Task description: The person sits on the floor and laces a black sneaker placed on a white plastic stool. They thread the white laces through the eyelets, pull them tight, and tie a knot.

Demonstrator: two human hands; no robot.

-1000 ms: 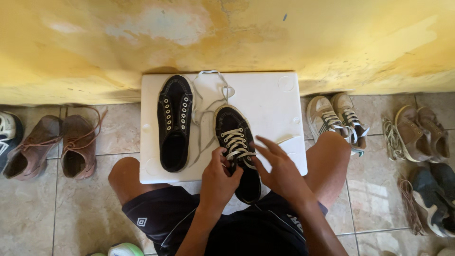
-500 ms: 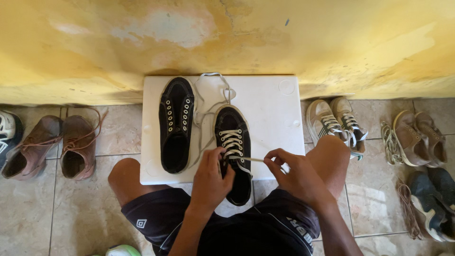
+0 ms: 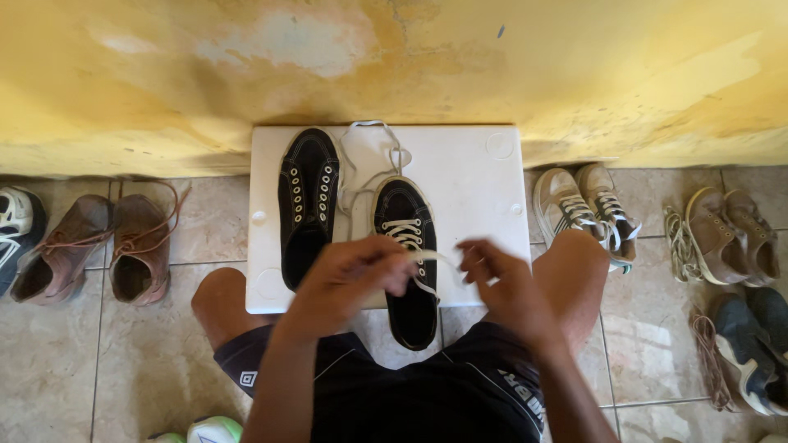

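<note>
Head view, looking down past the knees. The left hand (image 3: 349,267) has lifted off the laced black shoe (image 3: 408,254) and now hovers above its tongue; a half second ago it was pressed down on the eyelets. Its fingers are curled narrow, and whether they pinch the white lace (image 3: 427,261) I cannot tell, blurred. The right hand (image 3: 497,275) has drawn back toward the body and is raised too, fingers bent close; the taut run of lace seen earlier between the two hands now shows only as a short pale strand leaving the shoe between them. Judgement: one pull is finished and both hands are re-setting on the lace ends.

The laced shoe lies directly beneath the left hand, toe away, heel overhanging the near edge of the white board (image 3: 468,176). Beyond the left hand's knuckles, further left, sits the unlaced black shoe (image 3: 308,205). A loose lace (image 3: 371,152) loops past both toes. Brown shoes (image 3: 98,246) lie far outside the left hand.
</note>
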